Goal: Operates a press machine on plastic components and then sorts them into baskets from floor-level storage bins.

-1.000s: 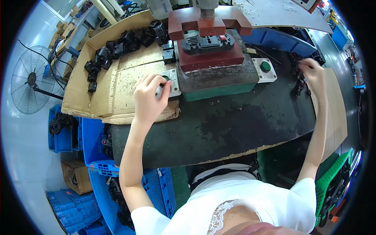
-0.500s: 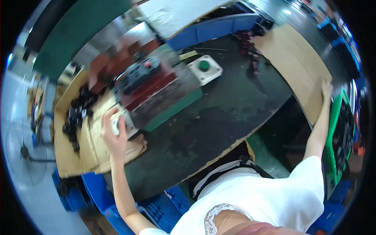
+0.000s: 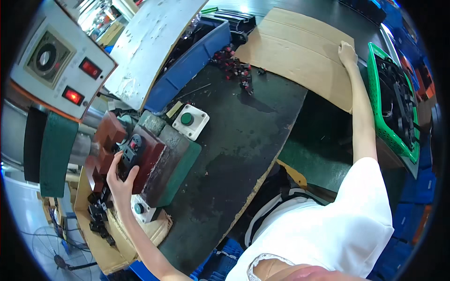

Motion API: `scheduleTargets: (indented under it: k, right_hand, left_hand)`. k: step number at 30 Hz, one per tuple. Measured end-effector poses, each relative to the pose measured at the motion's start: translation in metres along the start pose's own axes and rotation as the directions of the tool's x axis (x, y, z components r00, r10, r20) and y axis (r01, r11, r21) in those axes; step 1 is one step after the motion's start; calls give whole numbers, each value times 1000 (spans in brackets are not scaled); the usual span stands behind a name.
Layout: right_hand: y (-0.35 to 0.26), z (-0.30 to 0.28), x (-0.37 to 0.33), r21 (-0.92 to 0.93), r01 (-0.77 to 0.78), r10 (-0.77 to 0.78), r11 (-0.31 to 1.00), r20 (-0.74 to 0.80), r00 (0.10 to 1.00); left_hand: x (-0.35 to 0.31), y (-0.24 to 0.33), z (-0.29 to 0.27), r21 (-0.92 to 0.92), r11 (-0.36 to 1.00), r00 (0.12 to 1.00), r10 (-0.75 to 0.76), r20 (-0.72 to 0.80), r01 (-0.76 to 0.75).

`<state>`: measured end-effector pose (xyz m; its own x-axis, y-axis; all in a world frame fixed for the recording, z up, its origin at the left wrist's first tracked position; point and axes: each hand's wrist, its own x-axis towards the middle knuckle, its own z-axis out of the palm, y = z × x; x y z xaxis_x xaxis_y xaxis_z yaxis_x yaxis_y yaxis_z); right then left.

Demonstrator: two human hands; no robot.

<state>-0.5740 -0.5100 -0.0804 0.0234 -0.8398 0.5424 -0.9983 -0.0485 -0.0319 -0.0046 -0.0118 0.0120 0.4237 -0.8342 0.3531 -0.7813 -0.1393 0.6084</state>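
My left hand is at the press fixture, its thumb and fingers closed around the near end of a dark grey plastic power strip with a red switch. The strip sits on a dark red block, next to brown-red shaped jaws. My right arm reaches far out to the right. There my right hand rests with curled fingers at the far right edge of a flat cardboard sheet. Whatever those fingers hold, if anything, is hidden.
White boxes with green buttons stand beyond and before the fixture. A control box rises at the left. A blue bin, small dark red parts, a green basket and a carton of black parts surround the table.
My left hand has gone from the near white button box up to the power strip and closed on it. The view has turned to the right; my right hand stays by the cardboard's edge.
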Motion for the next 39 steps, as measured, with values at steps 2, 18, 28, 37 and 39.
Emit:
scheduleTargets:
  k: [2,18,28,37,39]
  right_hand:
    - [-29,-23,4,-100,-127,146,987,222,964]
    - [-315,47,55,766,233,-544,600,177,820]
    - [-276,90,105,863,-77,-575,500,397,715]
    - [-274,104,92,913,-21,-625,407,296,722]
    - [-280,95,94,886,-2,-641,464,337,690]
  left_hand:
    - [1,7,-2,-98,988,992,-120,-40,115]
    - [-64,34,13,85,976,875,217,-433,-199]
    - [-105,42,-5,15,998,834,54,-548,-55]
    - [-125,48,-18,100,995,888,72,-455,-30]
    - [-130,49,-19,89,996,887,56,-458,-17]
